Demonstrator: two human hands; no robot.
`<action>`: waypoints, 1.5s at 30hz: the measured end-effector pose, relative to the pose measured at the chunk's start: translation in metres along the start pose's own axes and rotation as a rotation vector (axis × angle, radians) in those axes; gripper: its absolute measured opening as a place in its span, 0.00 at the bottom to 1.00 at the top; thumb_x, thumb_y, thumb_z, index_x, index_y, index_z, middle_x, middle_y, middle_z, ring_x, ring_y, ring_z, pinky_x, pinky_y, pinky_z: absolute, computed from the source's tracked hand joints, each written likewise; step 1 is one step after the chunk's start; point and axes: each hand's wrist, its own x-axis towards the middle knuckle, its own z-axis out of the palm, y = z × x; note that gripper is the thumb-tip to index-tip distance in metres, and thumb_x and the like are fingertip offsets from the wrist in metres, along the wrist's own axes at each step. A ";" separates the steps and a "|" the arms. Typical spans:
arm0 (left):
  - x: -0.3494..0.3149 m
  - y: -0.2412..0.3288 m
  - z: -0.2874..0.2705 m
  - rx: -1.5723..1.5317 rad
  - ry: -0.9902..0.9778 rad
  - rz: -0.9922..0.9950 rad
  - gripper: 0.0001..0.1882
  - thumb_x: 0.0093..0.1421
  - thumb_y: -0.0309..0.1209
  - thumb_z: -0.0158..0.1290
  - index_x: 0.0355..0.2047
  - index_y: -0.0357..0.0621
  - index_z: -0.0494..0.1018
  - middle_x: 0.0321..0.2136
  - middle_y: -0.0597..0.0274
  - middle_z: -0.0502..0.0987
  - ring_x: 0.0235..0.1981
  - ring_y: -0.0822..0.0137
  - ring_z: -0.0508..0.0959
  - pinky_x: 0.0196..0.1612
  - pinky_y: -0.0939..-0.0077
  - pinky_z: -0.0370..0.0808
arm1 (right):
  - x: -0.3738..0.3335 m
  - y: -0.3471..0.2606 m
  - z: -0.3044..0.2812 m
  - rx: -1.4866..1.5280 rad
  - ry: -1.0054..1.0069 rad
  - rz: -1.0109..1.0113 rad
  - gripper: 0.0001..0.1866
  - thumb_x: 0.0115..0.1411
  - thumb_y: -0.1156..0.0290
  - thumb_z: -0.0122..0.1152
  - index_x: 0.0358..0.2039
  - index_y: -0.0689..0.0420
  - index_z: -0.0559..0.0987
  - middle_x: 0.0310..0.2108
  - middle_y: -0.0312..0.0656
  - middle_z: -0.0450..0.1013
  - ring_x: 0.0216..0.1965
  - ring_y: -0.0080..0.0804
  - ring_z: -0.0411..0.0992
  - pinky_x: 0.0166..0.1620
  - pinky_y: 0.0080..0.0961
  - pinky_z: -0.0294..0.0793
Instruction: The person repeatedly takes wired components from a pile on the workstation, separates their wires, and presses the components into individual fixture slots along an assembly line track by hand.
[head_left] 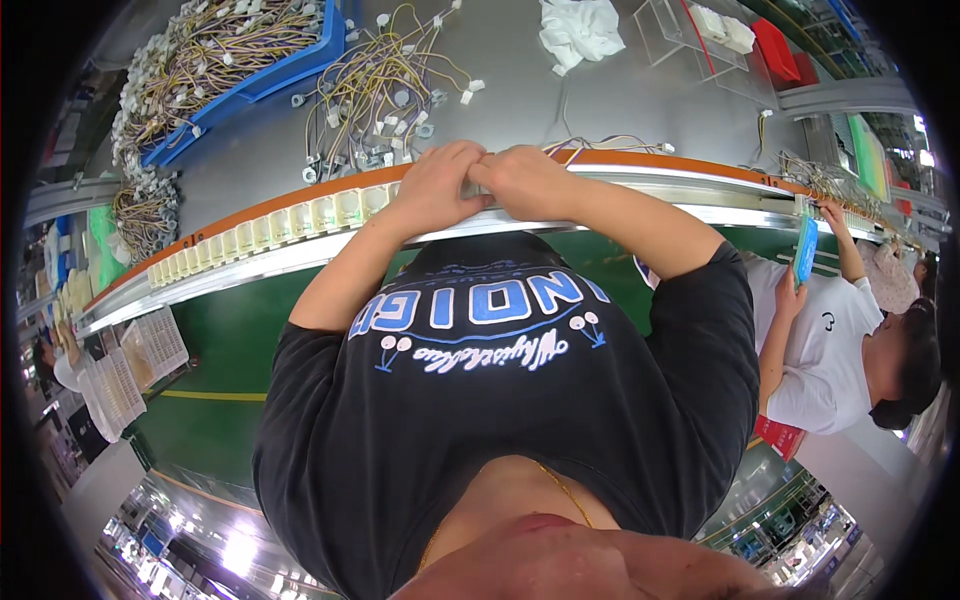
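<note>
Where your left hand (440, 190) and right hand (527, 184) meet at the long silver metal rail (690, 194), I cannot tell whether your curled fingers pinch anything; yellowish white-plugged wires (376, 82) lie beyond it.

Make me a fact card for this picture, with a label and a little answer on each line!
Left hand: curled at the orange-edged metal rail; grip hidden
Right hand: right beside the left, fingers curled
Along the rail: pale plastic blocks in a row
Blue tray: heaped with wires
Right of tray: loose wire pile
Far right: co-worker in white
</note>
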 end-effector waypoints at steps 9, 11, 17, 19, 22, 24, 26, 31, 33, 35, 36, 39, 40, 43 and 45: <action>0.007 0.010 0.001 0.047 -0.035 -0.132 0.12 0.44 0.31 0.52 0.31 0.46 0.65 0.33 0.62 0.68 0.39 0.62 0.68 0.40 0.70 0.60 | -0.006 0.109 -0.028 0.316 0.032 0.334 0.06 0.45 0.71 0.55 0.26 0.56 0.74 0.22 0.43 0.71 0.26 0.38 0.70 0.29 0.28 0.68; 0.007 0.010 0.001 0.045 -0.070 -0.140 0.13 0.44 0.30 0.52 0.32 0.45 0.66 0.34 0.61 0.68 0.40 0.60 0.68 0.41 0.68 0.61 | -0.018 0.130 -0.005 0.037 0.043 0.358 0.07 0.45 0.70 0.55 0.26 0.56 0.75 0.22 0.42 0.71 0.26 0.37 0.70 0.30 0.27 0.68; 0.020 -0.023 -0.034 -0.067 0.004 0.037 0.16 0.46 0.30 0.52 0.37 0.41 0.65 0.41 0.55 0.66 0.43 0.54 0.67 0.48 0.64 0.62 | -0.034 0.157 0.031 0.374 0.078 0.689 0.09 0.45 0.72 0.57 0.27 0.61 0.75 0.23 0.44 0.72 0.27 0.33 0.71 0.33 0.25 0.70; 0.039 -0.058 -0.057 0.159 0.110 -0.004 0.17 0.47 0.30 0.53 0.39 0.41 0.65 0.43 0.53 0.65 0.43 0.52 0.67 0.48 0.64 0.63 | -0.031 0.159 0.032 0.341 0.055 0.669 0.09 0.45 0.72 0.57 0.27 0.62 0.74 0.23 0.45 0.72 0.27 0.33 0.71 0.33 0.25 0.70; 0.067 -0.128 -0.079 0.455 0.196 -0.285 0.21 0.48 0.34 0.53 0.42 0.42 0.65 0.42 0.52 0.66 0.44 0.52 0.66 0.47 0.61 0.64 | -0.027 0.160 0.033 0.277 0.042 0.656 0.09 0.45 0.73 0.56 0.27 0.64 0.74 0.23 0.46 0.72 0.27 0.34 0.71 0.33 0.25 0.70; 0.069 -0.174 -0.070 0.508 0.255 -0.426 0.22 0.48 0.35 0.52 0.44 0.45 0.65 0.42 0.49 0.67 0.44 0.50 0.67 0.47 0.60 0.64 | -0.027 0.159 0.036 0.267 0.012 0.693 0.08 0.44 0.73 0.56 0.25 0.64 0.74 0.22 0.47 0.72 0.26 0.35 0.71 0.33 0.26 0.70; 0.068 -0.214 -0.058 0.492 0.218 -0.666 0.25 0.48 0.38 0.50 0.48 0.48 0.63 0.44 0.46 0.67 0.46 0.48 0.66 0.47 0.57 0.65 | -0.028 0.160 0.040 0.281 0.032 0.659 0.08 0.44 0.73 0.55 0.25 0.63 0.75 0.22 0.47 0.72 0.26 0.37 0.72 0.33 0.27 0.71; 0.067 -0.259 -0.073 0.473 -0.035 -0.582 0.13 0.48 0.33 0.47 0.33 0.43 0.73 0.32 0.47 0.74 0.36 0.48 0.73 0.39 0.57 0.69 | -0.031 0.163 0.043 0.197 -0.013 0.672 0.08 0.43 0.69 0.54 0.24 0.59 0.76 0.24 0.49 0.72 0.28 0.45 0.71 0.34 0.34 0.70; 0.062 -0.257 -0.093 0.492 -0.043 -0.485 0.11 0.49 0.34 0.47 0.28 0.41 0.74 0.26 0.47 0.74 0.32 0.49 0.73 0.35 0.58 0.69 | -0.031 0.163 0.044 0.183 0.034 0.667 0.08 0.43 0.69 0.54 0.23 0.59 0.76 0.24 0.49 0.72 0.28 0.45 0.71 0.34 0.34 0.69; 0.053 -0.247 -0.113 0.568 -0.036 -0.484 0.11 0.51 0.33 0.45 0.30 0.42 0.73 0.26 0.46 0.73 0.31 0.48 0.73 0.34 0.57 0.68 | -0.030 0.163 0.045 0.185 0.033 0.671 0.08 0.43 0.69 0.54 0.23 0.59 0.76 0.24 0.49 0.72 0.28 0.46 0.70 0.34 0.34 0.69; 0.046 -0.239 -0.121 0.605 0.005 -0.470 0.11 0.52 0.32 0.44 0.31 0.42 0.73 0.27 0.46 0.73 0.31 0.47 0.72 0.35 0.56 0.68 | -0.030 0.161 0.045 0.193 0.020 0.670 0.07 0.43 0.69 0.54 0.22 0.59 0.76 0.23 0.49 0.72 0.28 0.46 0.70 0.34 0.34 0.69; 0.039 -0.205 -0.144 0.682 0.298 -0.317 0.11 0.56 0.33 0.43 0.31 0.40 0.71 0.22 0.51 0.74 0.25 0.53 0.74 0.29 0.63 0.69 | -0.027 0.155 0.033 0.199 -0.024 0.623 0.08 0.44 0.69 0.53 0.23 0.59 0.75 0.24 0.49 0.72 0.29 0.46 0.70 0.34 0.35 0.69; 0.039 -0.189 -0.153 0.243 0.461 -0.375 0.10 0.57 0.32 0.42 0.29 0.40 0.70 0.21 0.52 0.73 0.22 0.56 0.73 0.27 0.65 0.69 | -0.025 0.149 0.027 0.180 -0.129 0.618 0.08 0.45 0.70 0.52 0.25 0.60 0.75 0.25 0.49 0.72 0.29 0.46 0.70 0.35 0.35 0.69; 0.040 -0.127 -0.171 -0.229 0.512 -0.407 0.10 0.59 0.33 0.41 0.29 0.40 0.69 0.17 0.60 0.70 0.19 0.68 0.70 0.24 0.75 0.65 | -0.007 0.125 -0.004 0.155 -0.129 0.707 0.18 0.45 0.73 0.52 0.41 0.57 0.70 0.39 0.51 0.69 0.39 0.47 0.68 0.42 0.34 0.68; 0.041 -0.078 -0.160 -0.081 0.418 -0.274 0.10 0.59 0.33 0.41 0.30 0.40 0.68 0.16 0.64 0.69 0.18 0.72 0.69 0.22 0.79 0.63 | 0.012 0.093 -0.021 0.216 0.398 0.441 0.33 0.45 0.76 0.52 0.54 0.53 0.57 0.51 0.51 0.59 0.50 0.47 0.60 0.51 0.35 0.62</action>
